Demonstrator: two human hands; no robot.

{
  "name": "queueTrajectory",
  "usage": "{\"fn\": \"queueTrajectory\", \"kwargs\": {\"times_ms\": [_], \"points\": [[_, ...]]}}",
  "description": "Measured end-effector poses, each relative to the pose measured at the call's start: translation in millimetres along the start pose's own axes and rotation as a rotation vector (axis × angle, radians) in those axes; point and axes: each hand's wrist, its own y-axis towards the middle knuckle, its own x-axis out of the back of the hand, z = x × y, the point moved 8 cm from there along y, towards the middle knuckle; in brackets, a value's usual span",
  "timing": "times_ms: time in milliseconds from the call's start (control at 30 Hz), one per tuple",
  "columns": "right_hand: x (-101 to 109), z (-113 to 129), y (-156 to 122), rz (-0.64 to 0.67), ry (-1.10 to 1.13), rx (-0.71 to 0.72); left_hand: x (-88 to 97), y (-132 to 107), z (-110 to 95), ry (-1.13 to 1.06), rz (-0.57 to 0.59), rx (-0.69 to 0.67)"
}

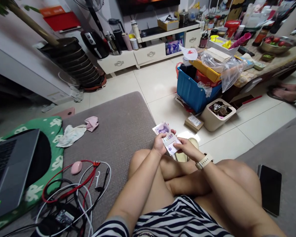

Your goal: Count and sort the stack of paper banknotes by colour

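I sit cross-legged on a grey sofa. Both hands meet above my knees around a small stack of purple banknotes. My left hand grips the notes from the left with its fingers curled on them. My right hand, with a pale watch on its wrist, pinches the lower right end of the notes.
A black phone lies on the sofa at right. At left are a laptop, a pink mouse and tangled cables. On the floor ahead stand a blue bin, a beige bin and a small box. Another person's feet show by the cluttered table.
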Motion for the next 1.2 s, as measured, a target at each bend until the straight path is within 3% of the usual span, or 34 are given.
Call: {"fn": "queueTrajectory", "kwargs": {"times_ms": [133,267,367,500,767,933,1200], "points": [[2,0,-3,-0.04,-0.107,0.043,5.9,1,-6,-0.033,-0.048,-0.02],[10,34,-17,-0.241,-0.558,0.374,19.0,3,-7,-0.043,-0.163,0.012],[-14,56,-33,-0.147,-0.912,0.662,24.7,4,-4,-0.016,-0.206,0.065],[-38,58,-41,-0.038,-1.154,0.782,27.2,5,-3,-0.013,-0.225,0.077],[-52,48,-46,-0.002,-1.178,0.913,28.2,6,-7,-0.037,-0.19,0.154],[-52,47,-46,0.003,-1.107,0.932,26.5,6,-8,-0.05,-0.141,0.188],[-48,45,-44,0.011,-1.131,0.914,27.4,6,-4,0.018,-0.158,0.144]]}}
